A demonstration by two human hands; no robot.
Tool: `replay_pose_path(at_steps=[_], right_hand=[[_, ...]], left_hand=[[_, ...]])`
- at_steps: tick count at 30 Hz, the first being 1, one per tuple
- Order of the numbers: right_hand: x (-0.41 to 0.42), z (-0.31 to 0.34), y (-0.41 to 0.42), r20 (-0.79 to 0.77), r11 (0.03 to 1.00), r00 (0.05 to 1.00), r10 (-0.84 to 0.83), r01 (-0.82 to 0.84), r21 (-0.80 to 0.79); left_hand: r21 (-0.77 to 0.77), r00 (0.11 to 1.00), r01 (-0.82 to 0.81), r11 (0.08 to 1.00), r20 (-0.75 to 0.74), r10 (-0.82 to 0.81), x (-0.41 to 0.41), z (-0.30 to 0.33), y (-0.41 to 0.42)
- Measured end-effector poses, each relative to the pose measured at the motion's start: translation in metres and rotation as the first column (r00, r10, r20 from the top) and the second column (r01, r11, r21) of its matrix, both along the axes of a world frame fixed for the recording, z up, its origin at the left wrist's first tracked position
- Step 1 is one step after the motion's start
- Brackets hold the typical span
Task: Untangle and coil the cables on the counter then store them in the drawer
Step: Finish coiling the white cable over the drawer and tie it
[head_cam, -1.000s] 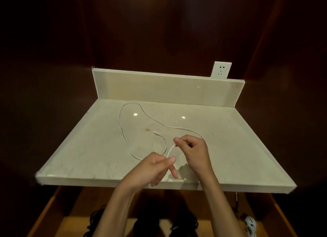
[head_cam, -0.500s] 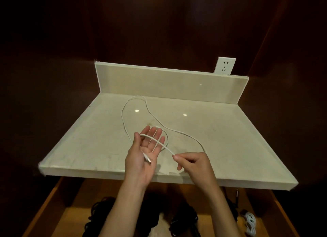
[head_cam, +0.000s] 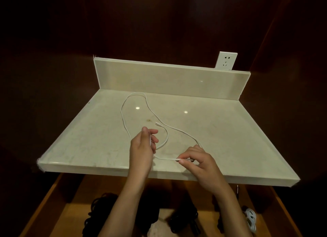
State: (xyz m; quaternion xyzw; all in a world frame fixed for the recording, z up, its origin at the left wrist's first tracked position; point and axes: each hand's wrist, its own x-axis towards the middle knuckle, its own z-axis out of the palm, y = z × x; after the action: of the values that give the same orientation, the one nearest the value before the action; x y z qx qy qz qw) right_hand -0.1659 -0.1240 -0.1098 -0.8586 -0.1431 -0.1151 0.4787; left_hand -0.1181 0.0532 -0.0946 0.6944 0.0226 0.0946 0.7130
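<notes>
Cable (head_cam: 166, 129) wants even loops; left hand (head_cam: 141, 152) holds its started turn, right hand (head_cam: 198, 163) pinches the strand just beside; feed slack gently from beyond both hands

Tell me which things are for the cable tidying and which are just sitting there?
For the job: white cable on the counter, left hand, right hand, open drawer, black coiled cables and white coiled cable inside it.

Just there: wall socket, backsplash.
</notes>
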Motion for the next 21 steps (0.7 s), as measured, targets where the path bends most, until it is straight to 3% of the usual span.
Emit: replay_pose_path(at_steps=[3, 6, 11, 16, 19, 21], right_hand=[[-0.001, 0.008, 0.007, 0.026, 0.999, 0.999, 0.025, -0.026, 0.041], [0.000, 0.013, 0.014, 0.046, 0.994, 0.999, -0.023, 0.018, 0.111], [0.006, 0.008, 0.013, 0.011, 0.952, 0.966, -0.256, 0.251, 0.174], [0.009, 0.005, 0.008, -0.057, 0.920, 0.961, -0.269, 0.274, 0.281], [0.010, 0.006, 0.005, -0.060, 0.927, 0.970, -0.236, 0.243, 0.285], [0.011, 0.006, 0.002, -0.075, 0.927, 0.967, -0.244, 0.256, 0.274]], left_hand=[[0.176, 0.996, 0.087, 0.981, -0.024, -0.084, 0.001, -0.004, -0.007], [0.247, 0.961, 0.273, 0.930, -0.113, -0.252, -0.005, -0.002, -0.013], [0.039, 0.752, 0.616, 0.787, -0.326, -0.573, -0.018, 0.001, -0.016], [-0.167, 0.533, 0.783, 0.599, -0.316, -0.785, -0.019, 0.001, -0.010], [-0.211, 0.502, 0.817, 0.537, -0.201, -0.841, -0.018, 0.001, -0.002], [-0.251, 0.540, 0.786, 0.565, -0.164, -0.825, -0.019, 0.003, 0.000]])
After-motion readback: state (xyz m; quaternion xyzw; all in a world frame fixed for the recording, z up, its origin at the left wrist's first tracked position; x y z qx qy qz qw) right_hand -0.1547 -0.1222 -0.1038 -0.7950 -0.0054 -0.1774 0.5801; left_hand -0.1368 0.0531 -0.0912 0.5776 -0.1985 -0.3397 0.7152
